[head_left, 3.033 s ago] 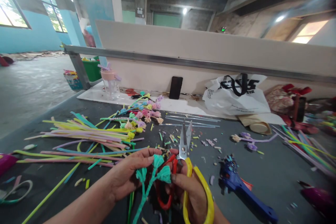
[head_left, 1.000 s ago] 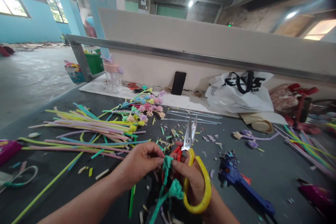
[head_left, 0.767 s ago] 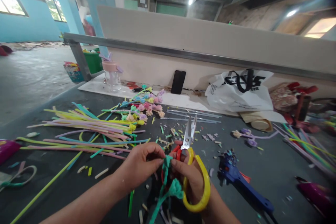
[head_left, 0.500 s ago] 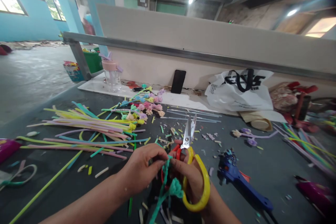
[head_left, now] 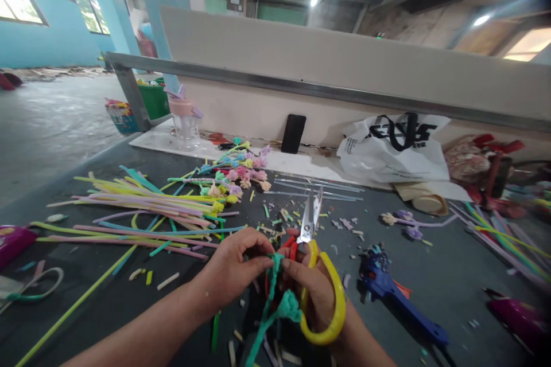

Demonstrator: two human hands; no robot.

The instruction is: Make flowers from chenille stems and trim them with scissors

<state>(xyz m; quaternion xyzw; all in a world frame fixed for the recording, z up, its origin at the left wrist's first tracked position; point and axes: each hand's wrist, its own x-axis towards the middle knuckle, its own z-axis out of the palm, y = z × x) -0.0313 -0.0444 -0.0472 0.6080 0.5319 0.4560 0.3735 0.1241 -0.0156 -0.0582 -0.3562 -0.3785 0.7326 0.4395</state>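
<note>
A green pipe-cleaner flower stem (head_left: 267,318) with a fuzzy bud hangs in front of me. The thumb and forefinger of my left hand (head_left: 235,266) pinch its upper tip. My right hand (head_left: 312,282) is closed too, its thumb and finger pinching the same tip from the other side. Hooked in that right hand is a pair of scissors (head_left: 328,321) with a yellow and a red handle loop. The blades point away from me and stand slightly apart, cutting nothing. The hands partly hide the red loop and the pinched tip.
Loose pipe cleaners (head_left: 142,200) lie in a pile at the left, with finished pipe-cleaner flowers (head_left: 241,175) behind. A blue glue gun (head_left: 394,298) rests at the right. Cut scraps litter the dark table (head_left: 206,338). A phone (head_left: 293,133) and a white bag (head_left: 391,152) stand at the back.
Both hands stay nearly in place, with the fingers shifting slightly at the green tip. The scissors keep their position in the right hand. The whole view has moved very slightly.
</note>
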